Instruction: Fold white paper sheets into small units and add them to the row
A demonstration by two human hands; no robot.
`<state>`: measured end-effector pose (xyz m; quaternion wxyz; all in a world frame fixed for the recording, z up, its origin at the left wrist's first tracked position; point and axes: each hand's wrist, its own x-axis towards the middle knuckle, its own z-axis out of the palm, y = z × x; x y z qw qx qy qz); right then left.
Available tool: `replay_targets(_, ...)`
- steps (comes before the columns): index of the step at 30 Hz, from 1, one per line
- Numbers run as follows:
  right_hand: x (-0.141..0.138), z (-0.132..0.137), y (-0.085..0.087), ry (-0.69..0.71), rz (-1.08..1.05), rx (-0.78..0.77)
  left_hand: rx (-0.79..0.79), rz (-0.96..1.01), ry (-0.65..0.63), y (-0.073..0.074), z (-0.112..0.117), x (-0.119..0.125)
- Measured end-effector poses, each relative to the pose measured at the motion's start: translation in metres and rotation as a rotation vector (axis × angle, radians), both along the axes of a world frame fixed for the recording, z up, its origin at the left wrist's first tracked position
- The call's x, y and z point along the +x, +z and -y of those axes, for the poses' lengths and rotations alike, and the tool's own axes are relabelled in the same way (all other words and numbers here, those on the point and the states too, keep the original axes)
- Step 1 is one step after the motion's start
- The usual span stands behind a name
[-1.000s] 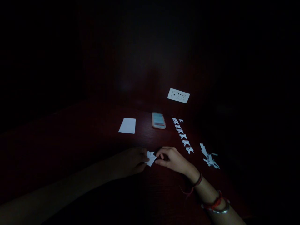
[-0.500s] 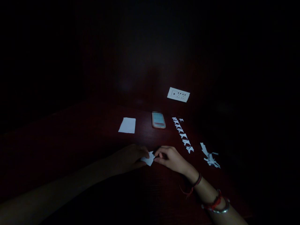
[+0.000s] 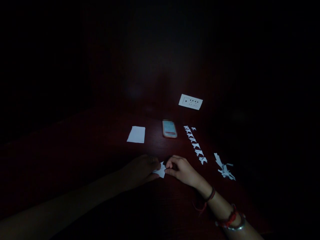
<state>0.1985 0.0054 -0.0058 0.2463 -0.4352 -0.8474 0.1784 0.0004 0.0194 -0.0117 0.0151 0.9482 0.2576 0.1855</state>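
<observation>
A small white folded paper (image 3: 161, 171) lies between my two hands near the front of the dark red table. My left hand (image 3: 143, 169) grips its left side, thumb and fingers closed over the edge. From the right, my right hand (image 3: 180, 169) pinches the paper's right tip between thumb and curled forefinger. Points stick out at the paper's upper and lower edges; my left fingers hide part of it. Cords and a metal bangle ring my right wrist and forearm.
Beyond my hands lie a flat white paper sheet (image 3: 136, 134) and a phone-like object with a blurred screen (image 3: 169, 128). Rightward runs a row of folded white paper pieces (image 3: 196, 146), with a heap of paper strips (image 3: 225, 171) beside it. A socket plate (image 3: 190, 102) is at the back.
The folded paper and my left hand have shifted slightly to the right. My right forefinger has curled in more at the paper's tip.
</observation>
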Motion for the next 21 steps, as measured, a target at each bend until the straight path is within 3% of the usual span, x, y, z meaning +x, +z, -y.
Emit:
replay_targets(8,0.0006,-0.0007,0.0002,-0.034,0.000,-0.006,-0.036,0.008,0.033,0.0031,0.0029,0.0023)
replay_targets(15,0.0007,-0.0015,-0.0005,-0.063,0.004,-0.008,-0.141,0.096,0.069,-0.0028,0.0021,0.0023)
replay_targets(21,0.0017,-0.0028,-0.0008,-0.011,-0.037,-0.028,-0.221,0.172,0.065,-0.0017,0.0057,0.0045)
